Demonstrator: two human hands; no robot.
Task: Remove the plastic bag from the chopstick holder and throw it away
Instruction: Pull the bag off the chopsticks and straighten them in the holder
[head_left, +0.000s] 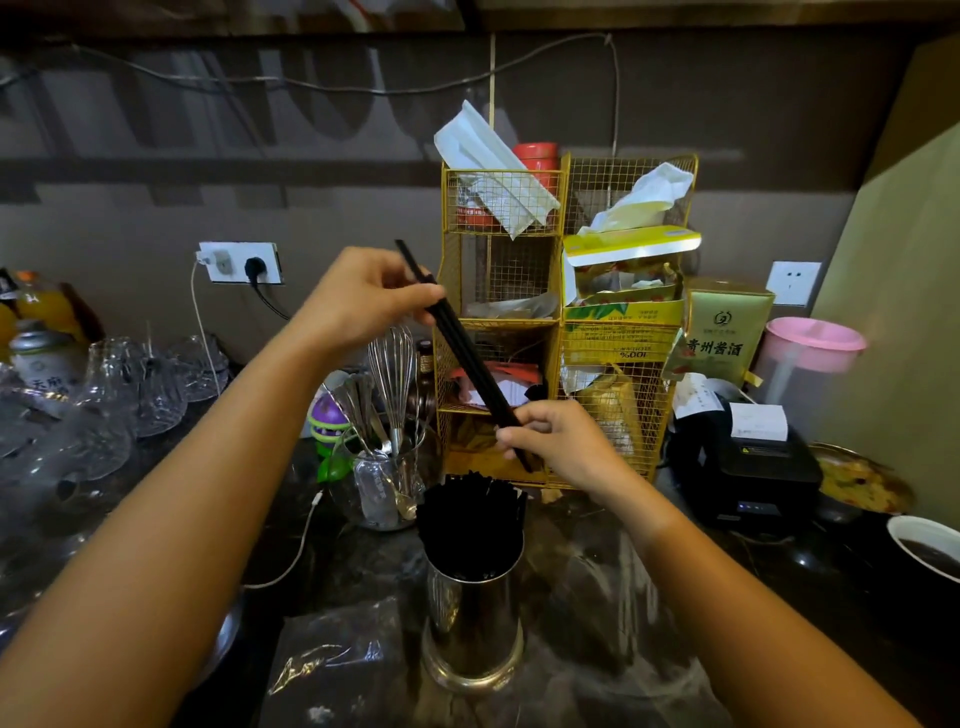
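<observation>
A shiny metal chopstick holder (471, 618) stands on the dark counter in front of me, packed with black chopsticks (470, 525). A clear plastic bag (337, 654) lies flat on the counter to the holder's left. Above the holder I hold a small bundle of black chopsticks (462, 345) slanted between both hands. My left hand (363, 296) grips the bundle's upper end. My right hand (556, 436) grips its lower end.
A yellow wire rack (563, 322) full of packets and tissues stands behind the holder. A glass jar with a whisk and spoons (387, 467) is left of it. Glassware (104, 405) crowds the far left; a black receipt printer (753, 467) and a bowl (930, 551) sit right.
</observation>
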